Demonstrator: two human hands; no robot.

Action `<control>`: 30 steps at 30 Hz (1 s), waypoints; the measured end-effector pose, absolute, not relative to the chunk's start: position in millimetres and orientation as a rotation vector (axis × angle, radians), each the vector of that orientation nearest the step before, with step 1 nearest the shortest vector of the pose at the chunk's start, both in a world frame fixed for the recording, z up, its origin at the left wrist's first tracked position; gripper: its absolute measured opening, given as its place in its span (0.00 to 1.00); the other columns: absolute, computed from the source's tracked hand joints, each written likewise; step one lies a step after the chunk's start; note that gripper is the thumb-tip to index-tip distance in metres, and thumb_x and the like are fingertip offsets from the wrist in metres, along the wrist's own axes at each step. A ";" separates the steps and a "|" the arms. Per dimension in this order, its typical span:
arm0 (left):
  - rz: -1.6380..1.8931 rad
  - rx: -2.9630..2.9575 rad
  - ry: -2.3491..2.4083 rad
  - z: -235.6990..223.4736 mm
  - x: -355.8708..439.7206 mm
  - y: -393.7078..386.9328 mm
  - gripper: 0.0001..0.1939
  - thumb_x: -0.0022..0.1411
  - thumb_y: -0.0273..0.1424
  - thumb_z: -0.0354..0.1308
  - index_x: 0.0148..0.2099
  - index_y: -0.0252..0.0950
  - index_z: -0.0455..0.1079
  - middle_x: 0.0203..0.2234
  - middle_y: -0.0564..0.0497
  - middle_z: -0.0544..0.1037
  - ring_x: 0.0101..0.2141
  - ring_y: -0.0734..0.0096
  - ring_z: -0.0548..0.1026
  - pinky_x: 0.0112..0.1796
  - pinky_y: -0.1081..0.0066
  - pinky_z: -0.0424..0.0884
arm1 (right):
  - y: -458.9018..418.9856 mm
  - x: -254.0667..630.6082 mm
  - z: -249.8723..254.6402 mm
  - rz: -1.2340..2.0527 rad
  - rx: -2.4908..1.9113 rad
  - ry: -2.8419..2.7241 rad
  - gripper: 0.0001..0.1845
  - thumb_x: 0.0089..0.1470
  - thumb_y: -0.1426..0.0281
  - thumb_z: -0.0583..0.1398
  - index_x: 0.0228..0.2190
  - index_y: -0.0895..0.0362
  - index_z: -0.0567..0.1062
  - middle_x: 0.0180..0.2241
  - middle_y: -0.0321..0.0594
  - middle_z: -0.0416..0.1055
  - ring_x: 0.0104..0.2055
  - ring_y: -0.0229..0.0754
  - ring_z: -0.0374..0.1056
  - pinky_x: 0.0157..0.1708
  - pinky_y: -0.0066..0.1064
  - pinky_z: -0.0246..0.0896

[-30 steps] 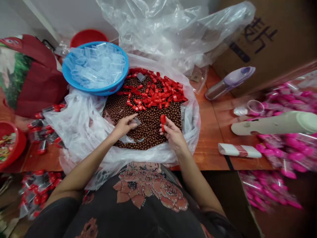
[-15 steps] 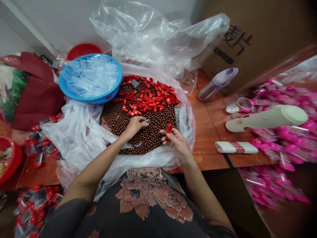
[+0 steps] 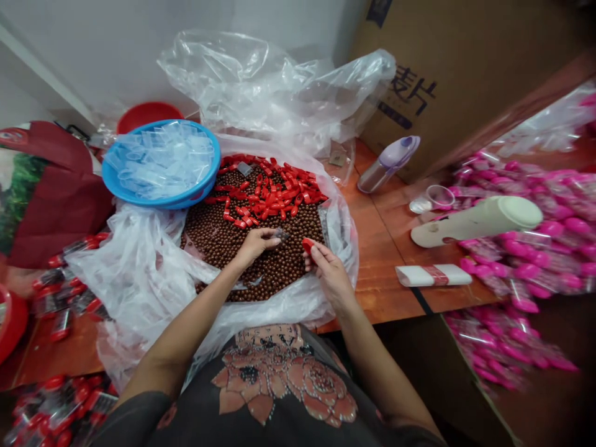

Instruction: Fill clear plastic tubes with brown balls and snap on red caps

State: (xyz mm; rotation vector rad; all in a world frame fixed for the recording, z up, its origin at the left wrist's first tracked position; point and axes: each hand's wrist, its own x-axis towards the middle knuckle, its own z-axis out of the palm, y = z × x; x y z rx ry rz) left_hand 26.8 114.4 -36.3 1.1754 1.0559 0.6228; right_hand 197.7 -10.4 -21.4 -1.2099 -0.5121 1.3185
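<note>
Blue basin (image 3: 184, 200) holds clear plastic pieces (image 3: 161, 164); bag (image 3: 116, 261) holds brown balls (image 3: 261, 273), red caps (image 3: 270, 192).

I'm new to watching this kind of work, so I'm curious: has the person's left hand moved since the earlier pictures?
Yes: the left hand has shifted rightward across the brown beads, away from the blue basin and closer to the right hand.

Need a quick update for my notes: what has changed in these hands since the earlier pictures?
The left hand moved forward over the brown beads and now pinches a small clear plastic piece. The right hand still holds its red piece, now turned flatter. The blue basin and heap of red pieces stayed as they were.
</note>
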 end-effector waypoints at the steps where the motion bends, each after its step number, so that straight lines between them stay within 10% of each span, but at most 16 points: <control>1: 0.623 1.163 1.052 -36.4 27.5 114.0 0.21 0.43 0.30 0.70 0.42 0.31 0.79 0.37 0.46 0.82 0.36 0.65 0.76 0.47 0.63 0.67 | -10.2 197.2 -22.1 1.315 -1.219 -0.509 0.20 0.47 0.58 0.67 0.43 0.49 0.79 0.32 0.34 0.75 0.29 0.33 0.65 0.28 0.26 0.61; 24: 0.676 1.026 0.880 -35.0 32.6 107.3 0.21 0.39 0.29 0.72 0.39 0.31 0.76 0.37 0.47 0.81 0.37 0.69 0.76 0.49 0.63 0.67 | -3.5 200.8 -22.0 1.050 -1.416 -0.778 0.24 0.56 0.57 0.60 0.53 0.51 0.73 0.29 0.33 0.72 0.25 0.34 0.62 0.27 0.28 0.62; 30: 0.704 0.954 0.777 -16.5 22.7 93.4 0.21 0.41 0.29 0.72 0.41 0.32 0.74 0.40 0.47 0.79 0.39 0.69 0.76 0.48 0.64 0.68 | 9.2 195.9 1.8 0.968 -1.432 -0.924 0.23 0.55 0.58 0.61 0.52 0.48 0.74 0.45 0.39 0.76 0.35 0.37 0.70 0.37 0.33 0.69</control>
